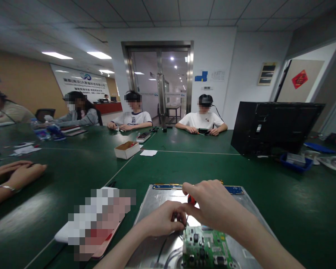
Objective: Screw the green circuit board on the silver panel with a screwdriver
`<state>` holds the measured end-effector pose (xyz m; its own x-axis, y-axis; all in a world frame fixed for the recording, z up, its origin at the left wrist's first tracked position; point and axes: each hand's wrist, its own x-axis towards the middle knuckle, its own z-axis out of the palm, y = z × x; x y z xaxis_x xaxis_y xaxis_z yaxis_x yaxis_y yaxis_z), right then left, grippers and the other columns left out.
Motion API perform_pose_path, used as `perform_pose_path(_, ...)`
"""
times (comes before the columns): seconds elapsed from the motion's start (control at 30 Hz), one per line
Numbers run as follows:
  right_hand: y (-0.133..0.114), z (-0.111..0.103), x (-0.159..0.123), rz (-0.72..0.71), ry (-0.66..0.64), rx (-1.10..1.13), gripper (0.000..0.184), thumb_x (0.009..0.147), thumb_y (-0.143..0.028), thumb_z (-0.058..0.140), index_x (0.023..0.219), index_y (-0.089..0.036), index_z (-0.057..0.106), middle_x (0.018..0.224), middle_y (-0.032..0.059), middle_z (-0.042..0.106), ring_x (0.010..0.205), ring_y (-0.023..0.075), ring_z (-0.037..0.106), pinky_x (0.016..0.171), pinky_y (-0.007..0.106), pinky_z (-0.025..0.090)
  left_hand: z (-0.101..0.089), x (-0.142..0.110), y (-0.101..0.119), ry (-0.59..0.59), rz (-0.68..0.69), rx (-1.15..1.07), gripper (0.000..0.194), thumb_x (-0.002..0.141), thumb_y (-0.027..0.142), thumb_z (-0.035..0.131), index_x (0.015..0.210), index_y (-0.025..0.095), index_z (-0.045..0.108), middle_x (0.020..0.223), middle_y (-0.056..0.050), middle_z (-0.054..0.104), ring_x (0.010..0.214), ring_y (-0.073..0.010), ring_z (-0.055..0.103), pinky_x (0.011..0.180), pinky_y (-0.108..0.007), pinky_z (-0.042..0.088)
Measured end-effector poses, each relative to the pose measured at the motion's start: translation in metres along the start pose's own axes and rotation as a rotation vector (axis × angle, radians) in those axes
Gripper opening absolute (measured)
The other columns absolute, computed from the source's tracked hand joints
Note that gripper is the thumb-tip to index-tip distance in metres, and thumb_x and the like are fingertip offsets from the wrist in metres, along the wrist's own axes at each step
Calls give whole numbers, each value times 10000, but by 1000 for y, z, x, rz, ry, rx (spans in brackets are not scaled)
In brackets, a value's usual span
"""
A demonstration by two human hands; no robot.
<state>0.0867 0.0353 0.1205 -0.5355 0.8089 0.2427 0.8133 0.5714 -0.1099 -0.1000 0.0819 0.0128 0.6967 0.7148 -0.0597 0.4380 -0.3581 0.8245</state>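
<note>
My right hand (pixel 212 201) is closed around the red and black handle of a screwdriver (pixel 192 200). Its thin shaft points down at the upper left corner of a green circuit board (pixel 205 246). Close beside that tip, my left hand (pixel 166 216) has its fingers curled together in a pinch; whatever is between them is hidden. Under both hands lies a shiny metal panel (pixel 149 205), with the green board on its near part. A narrow blue circuit strip (pixel 235 190) runs along the panel's far edge. Dark wires (pixel 162 250) trail to the left of the board.
A blurred pink and white item (pixel 100 224) lies left of the panel. Another person's hands (pixel 19 175) rest farther left. Beyond stands a small white box (pixel 127 150). At right are a black monitor (pixel 277 127) and a blue tray (pixel 295 164). Several people sit across the green table (pixel 198 164).
</note>
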Motion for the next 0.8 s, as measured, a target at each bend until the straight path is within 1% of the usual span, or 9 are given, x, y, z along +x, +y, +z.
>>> perform_pose_path(0.1, 0, 0, 1, 17, -15, 0, 87, 869, -276, 607, 930, -215, 604, 757, 20, 739, 620, 184, 645, 509, 276, 170, 0, 0, -1, 21, -16, 16, 162, 636, 80, 609, 763, 163, 667, 709, 30, 620, 639, -130, 530, 582, -208, 383)
perform_pose_path(0.23, 1, -1, 1, -22, 10, 54, 199, 787, -217, 617, 983, -205, 584, 849, 31, 743, 638, 178, 638, 511, 275, 191, 1, 0, -2, 24, 3, -3, 107, 629, 99, 607, 710, 165, 628, 663, 37, 579, 638, -133, 510, 575, -206, 373)
perform_pose_path(0.4, 2, 1, 1, -8, 3, 14, 97, 859, -314, 614, 886, -223, 597, 757, 11, 741, 626, 178, 639, 514, 282, 162, 2, -1, 1, 11, -16, -52, 169, 612, 61, 574, 735, 159, 638, 674, 39, 594, 616, -123, 517, 580, -208, 382)
perform_pose_path(0.5, 2, 1, 2, 6, -1, 11, 79, 860, -267, 598, 923, -220, 605, 765, 15, 743, 634, 181, 647, 515, 281, 167, 1, -1, -2, 17, -26, -39, 157, 619, 67, 596, 737, 163, 637, 686, 38, 592, 636, -128, 523, 582, -206, 386)
perform_pose_path(0.57, 1, 0, 2, -9, 9, 40, 157, 819, -224, 603, 975, -211, 596, 802, 18, 743, 637, 180, 645, 515, 277, 181, 1, -1, -4, 8, -14, -21, 153, 632, 76, 603, 750, 166, 640, 699, 35, 590, 659, -135, 528, 589, -205, 390)
perform_pose_path(0.63, 1, -1, 1, -26, 13, 57, 203, 774, -206, 618, 975, -207, 589, 828, 19, 740, 636, 175, 636, 514, 276, 188, 1, -1, -4, 8, 4, -8, 152, 635, 72, 598, 748, 166, 640, 694, 35, 584, 659, -134, 522, 589, -205, 389)
perform_pose_path(0.7, 2, -1, 0, -28, 3, 48, 153, 778, -223, 627, 927, -216, 589, 811, 8, 736, 631, 167, 624, 514, 276, 182, 1, -1, -3, 9, 12, -11, 166, 628, 62, 591, 748, 163, 645, 683, 36, 582, 644, -130, 518, 583, -206, 384)
perform_pose_path(0.77, 2, -1, 1, -8, -9, 17, 59, 829, -264, 611, 868, -226, 592, 754, -1, 727, 610, 158, 607, 510, 280, 166, 1, -1, -2, 5, 6, -22, 182, 625, 59, 583, 759, 161, 653, 687, 33, 595, 636, -130, 525, 578, -207, 385)
perform_pose_path(0.8, 2, -1, 1, 2, -11, 0, 57, 852, -283, 597, 844, -227, 590, 727, -2, 719, 597, 154, 596, 507, 284, 158, 1, -1, -1, 8, 0, -27, 188, 626, 62, 581, 768, 161, 655, 696, 29, 604, 639, -132, 532, 577, -208, 388)
